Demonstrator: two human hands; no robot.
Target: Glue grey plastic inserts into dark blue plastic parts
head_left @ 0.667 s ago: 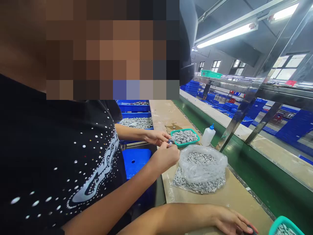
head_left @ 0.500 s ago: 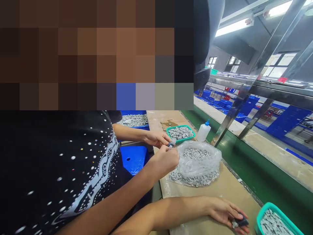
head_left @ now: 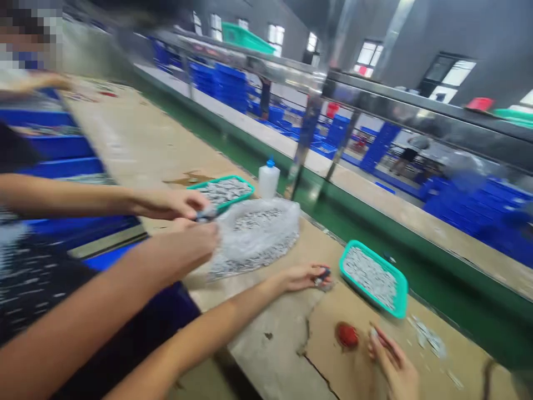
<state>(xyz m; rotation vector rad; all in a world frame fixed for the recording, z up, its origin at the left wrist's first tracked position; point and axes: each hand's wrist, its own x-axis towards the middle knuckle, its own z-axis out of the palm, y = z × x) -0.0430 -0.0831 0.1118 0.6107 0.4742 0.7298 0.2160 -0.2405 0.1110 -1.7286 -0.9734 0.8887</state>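
My left hand (head_left: 298, 276) is reached out over the table, its fingers closed on a small dark piece (head_left: 322, 275) with a clear bit on it. At the lower right, my right hand (head_left: 393, 361) has thumb and fingertips pinched together. A pale spot shows at the tips, too blurred to name. Left of that hand, a round red thing (head_left: 347, 335) lies on a cardboard sheet (head_left: 322, 355). Beyond both hands stands a green basket (head_left: 403, 294) filled with small pale grey pieces. Loose pale pieces (head_left: 431, 338) are scattered right of my right hand.
At the left, a co-worker's hands (head_left: 166, 204) hold a small dark piece. Close by are a clear plastic bag (head_left: 258, 236) of grey pieces, another green basket (head_left: 250, 191) and a white bottle (head_left: 268, 180) with a blue cap. A green strip (head_left: 325, 211) runs behind the table.
The view has swung right and is smeared by motion. My right hand, the red thing and the whole near basket now show. My left hand still holds the dark piece.
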